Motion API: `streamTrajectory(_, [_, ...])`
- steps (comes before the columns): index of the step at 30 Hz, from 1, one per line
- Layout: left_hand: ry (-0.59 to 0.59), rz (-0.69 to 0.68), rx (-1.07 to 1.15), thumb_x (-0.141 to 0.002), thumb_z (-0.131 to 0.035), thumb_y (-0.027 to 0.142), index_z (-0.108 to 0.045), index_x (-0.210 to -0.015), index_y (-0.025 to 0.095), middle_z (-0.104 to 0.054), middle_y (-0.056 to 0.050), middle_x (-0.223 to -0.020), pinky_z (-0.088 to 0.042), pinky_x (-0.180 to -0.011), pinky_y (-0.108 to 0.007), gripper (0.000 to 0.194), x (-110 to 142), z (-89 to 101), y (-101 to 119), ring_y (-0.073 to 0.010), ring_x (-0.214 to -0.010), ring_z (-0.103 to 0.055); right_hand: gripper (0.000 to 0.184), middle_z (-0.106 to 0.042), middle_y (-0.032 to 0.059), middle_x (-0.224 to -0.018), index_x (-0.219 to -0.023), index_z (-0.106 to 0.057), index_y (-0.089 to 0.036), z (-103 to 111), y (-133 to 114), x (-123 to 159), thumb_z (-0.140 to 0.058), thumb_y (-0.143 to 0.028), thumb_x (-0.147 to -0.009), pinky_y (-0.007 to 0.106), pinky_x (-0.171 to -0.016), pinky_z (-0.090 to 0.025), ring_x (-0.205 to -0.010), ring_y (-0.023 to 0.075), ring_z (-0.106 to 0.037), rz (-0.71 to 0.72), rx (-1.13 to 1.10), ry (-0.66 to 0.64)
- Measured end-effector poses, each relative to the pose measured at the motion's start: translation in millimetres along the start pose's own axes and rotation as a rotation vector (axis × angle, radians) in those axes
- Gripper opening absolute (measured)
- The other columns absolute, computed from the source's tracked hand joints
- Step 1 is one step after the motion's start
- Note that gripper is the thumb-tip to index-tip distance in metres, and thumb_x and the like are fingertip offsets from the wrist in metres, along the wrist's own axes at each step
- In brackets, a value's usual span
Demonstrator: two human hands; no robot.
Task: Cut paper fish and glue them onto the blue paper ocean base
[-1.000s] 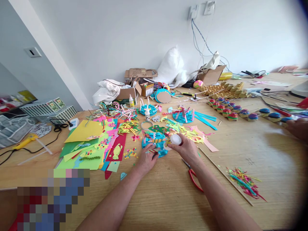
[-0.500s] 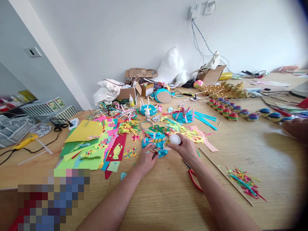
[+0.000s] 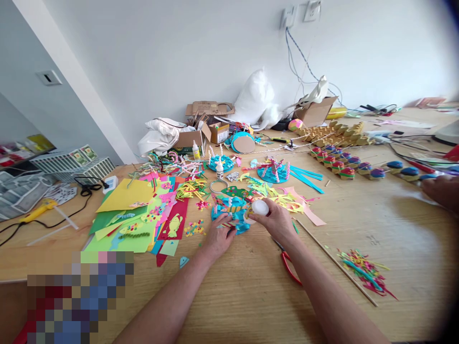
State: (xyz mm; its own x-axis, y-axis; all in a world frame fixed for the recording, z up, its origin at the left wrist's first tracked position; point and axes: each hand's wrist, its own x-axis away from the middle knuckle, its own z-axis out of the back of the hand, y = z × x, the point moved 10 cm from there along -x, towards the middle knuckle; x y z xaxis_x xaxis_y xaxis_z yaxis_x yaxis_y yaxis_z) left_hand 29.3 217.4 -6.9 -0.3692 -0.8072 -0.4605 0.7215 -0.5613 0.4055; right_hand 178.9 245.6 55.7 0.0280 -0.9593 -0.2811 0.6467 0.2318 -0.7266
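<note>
In my right hand (image 3: 278, 222) is a small white glue bottle (image 3: 260, 207), tipped over so its round base faces up toward me. Its nozzle is hidden. Beneath it lies a blue paper craft (image 3: 239, 201) with striped paper fish and pink twisted stems on it. My left hand (image 3: 219, 238) closes on the near left edge of this craft, beside a striped paper piece (image 3: 225, 225); the fingers partly cover it. Red-handled scissors (image 3: 289, 267) lie by my right forearm. Just beyond the craft are a green dotted paper cutout (image 3: 236, 191) and a tape ring (image 3: 218, 186).
Coloured paper sheets (image 3: 124, 196) are stacked at left. Another glue bottle (image 3: 220, 169) stands behind, near a second blue craft (image 3: 274, 172). A wooden stick (image 3: 337, 263) and paper scraps (image 3: 364, 270) lie at right. Another person's hand (image 3: 441, 191) rests at the right edge.
The glue bottle in my right hand has shifted very slightly to the left. My left hand stays where it was on the craft.
</note>
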Motion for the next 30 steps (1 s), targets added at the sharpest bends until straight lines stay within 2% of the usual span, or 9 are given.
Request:
streamTrajectory(8, [-0.004, -0.003, 0.003, -0.081, -0.055, 0.019, -0.061, -0.108, 0.020, -0.062, -0.008, -0.110, -0.043, -0.094, -0.044, 0.027, 0.0, -0.7, 0.1, -0.0247, -0.115, -0.047, 0.034, -0.057, -0.0013, -0.063, -0.072, -0.057, -0.018, -2.0, 2.7, -0.4, -0.064, -0.049, -0.059, 0.024, -0.052, -0.034, -0.057, 0.0139, -0.049, -0.001, 0.010, -0.002])
streamTrajectory(18, [-0.002, -0.005, 0.013, -0.082, -0.053, 0.021, -0.059, -0.110, 0.021, -0.061, -0.007, -0.112, -0.042, -0.095, -0.044, 0.028, 1.7, -1.6, -1.9, -0.0245, -0.116, -0.045, 0.032, -0.057, -0.0011, -0.060, -0.068, -0.058, -0.019, 5.8, -4.5, 0.3, -0.064, -0.048, -0.058, 0.023, -0.049, -0.032, -0.054, 0.0135, -0.048, -0.004, -0.027, 0.048])
streamTrajectory(25, [0.013, -0.014, 0.011, -0.082, -0.054, 0.020, -0.060, -0.109, 0.022, -0.061, -0.007, -0.110, -0.043, -0.094, -0.044, 0.028, 1.3, -1.0, -1.2, -0.0242, -0.114, -0.047, 0.034, -0.058, -0.0011, -0.062, -0.075, -0.061, -0.018, 0.6, -0.2, 1.2, -0.064, -0.048, -0.058, 0.024, -0.050, -0.034, -0.055, 0.0142, -0.049, -0.018, -0.039, 0.019])
streamTrajectory(30, [0.010, -0.009, 0.011, -0.082, -0.053, 0.020, -0.060, -0.109, 0.020, -0.061, -0.008, -0.110, -0.044, -0.093, -0.045, 0.028, 1.1, 0.8, 0.2, -0.0244, -0.114, -0.047, 0.040, -0.058, -0.0009, -0.063, -0.079, -0.061, -0.018, 7.9, 0.0, 2.3, -0.064, -0.051, -0.058, 0.024, -0.051, -0.035, -0.056, 0.0144, -0.049, -0.023, -0.086, 0.034])
